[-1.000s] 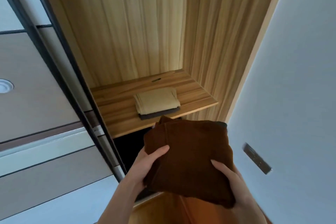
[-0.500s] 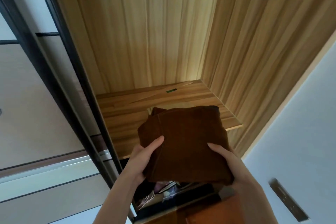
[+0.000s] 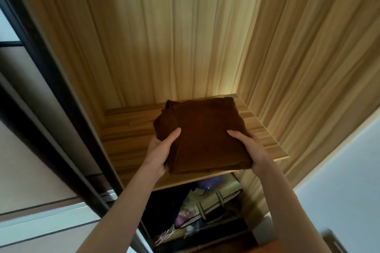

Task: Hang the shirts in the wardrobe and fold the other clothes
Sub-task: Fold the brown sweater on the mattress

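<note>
A folded dark brown garment [image 3: 202, 129] is held over the wooden wardrobe shelf [image 3: 127, 135]. My left hand [image 3: 160, 150] grips its near left edge with the thumb on top. My right hand [image 3: 249, 150] grips its near right edge the same way. The garment covers the middle of the shelf, and the folded tan garment that lay there is hidden beneath it. I cannot tell whether the brown garment rests on that pile or hovers just above it.
The wardrobe's wooden back wall [image 3: 174, 37] and right side wall [image 3: 308, 57] enclose the shelf. A dark sliding-door frame [image 3: 61, 98] runs along the left. Below the shelf lies a floral storage bag [image 3: 211, 201] among dark items. A pale wall [image 3: 349, 181] stands at right.
Both hands have carried the brown garment up and forward over the shelf; it now covers the tan folded pile. The view has moved closer to the wardrobe.
</note>
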A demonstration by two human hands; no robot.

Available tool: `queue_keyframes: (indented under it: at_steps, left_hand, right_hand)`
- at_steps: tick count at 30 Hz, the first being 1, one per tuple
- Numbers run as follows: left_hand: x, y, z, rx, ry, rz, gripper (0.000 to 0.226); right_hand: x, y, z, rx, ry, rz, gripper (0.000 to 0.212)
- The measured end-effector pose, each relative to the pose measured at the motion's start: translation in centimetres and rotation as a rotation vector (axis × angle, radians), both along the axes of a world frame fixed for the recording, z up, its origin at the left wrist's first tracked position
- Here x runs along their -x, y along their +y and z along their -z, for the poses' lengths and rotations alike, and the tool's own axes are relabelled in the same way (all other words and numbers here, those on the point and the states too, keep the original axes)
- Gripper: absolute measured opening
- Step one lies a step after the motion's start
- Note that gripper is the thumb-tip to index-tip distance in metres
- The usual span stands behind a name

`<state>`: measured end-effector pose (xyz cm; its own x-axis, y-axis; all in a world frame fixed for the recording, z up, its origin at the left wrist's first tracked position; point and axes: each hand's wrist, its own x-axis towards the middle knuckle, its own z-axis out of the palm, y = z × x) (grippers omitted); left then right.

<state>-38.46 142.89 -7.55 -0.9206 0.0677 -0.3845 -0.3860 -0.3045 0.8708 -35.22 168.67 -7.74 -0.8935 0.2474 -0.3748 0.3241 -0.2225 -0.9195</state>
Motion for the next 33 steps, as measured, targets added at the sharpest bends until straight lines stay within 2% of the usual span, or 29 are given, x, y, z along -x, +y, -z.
queue_keyframes:
  at_steps: [5, 9, 11, 19, 23, 24, 25, 27, 28, 29, 31, 33]
  left_hand:
    - [2.4, 1.3, 1.5, -0.014, -0.026, -0.046, 0.034]
    - [4.2, 1.8, 3.2, -0.001, -0.047, -0.081, 0.055]
    - [5.0, 1.8, 4.2, 0.019, -0.059, -0.117, 0.063]
    - [7.6, 2.5, 7.5, 0.139, -0.125, -0.212, 0.068]
    - [8.4, 2.3, 8.5, 0.209, -0.126, -0.185, 0.077]
    - [8.5, 2.2, 8.5, 0.265, -0.125, -0.183, 0.078]
    - [8.6, 2.1, 8.6, 0.409, -0.096, -0.174, 0.081]
    - [8.0, 2.2, 8.3, 0.843, 0.037, -0.154, 0.084]
    - [7.4, 2.3, 8.1, 1.007, 0.163, -0.16, 0.079]
    - [6.7, 2.6, 8.0, 1.108, 0.315, -0.164, 0.071]
    - [5.8, 3.4, 8.0, 1.226, 0.576, -0.102, 0.059]
    - [5.4, 4.2, 8.8, 1.329, 0.691, 0.035, 0.058]
  right_hand:
    - [3.5, 1.4, 1.4, -0.015, 0.014, -0.015, 0.071]
    - [5.9, 1.8, 2.9, -0.049, 0.002, -0.032, 0.082]
    - [6.7, 1.8, 3.5, -0.056, -0.003, -0.046, 0.078]
    - [9.3, 1.4, 7.4, -0.138, -0.07, -0.002, 0.089]
    - [9.4, 1.7, 8.0, -0.197, -0.058, -0.03, 0.08]
    - [9.3, 1.7, 7.9, -0.241, -0.061, -0.032, 0.078]
    - [9.2, 1.7, 7.9, -0.328, -0.063, -0.032, 0.077]
    - [8.7, 1.5, 7.9, -0.624, -0.027, -0.022, 0.075]
    - [8.2, 1.2, 8.2, -0.778, 0.03, 0.01, 0.069]
    - [7.8, 0.8, 8.3, -0.899, 0.129, 0.058, 0.062]
    - [7.0, 0.0, 8.3, -1.007, 0.351, 0.089, 0.05]
    - [6.9, -0.6, 8.6, -1.07, 0.447, -0.012, 0.05]
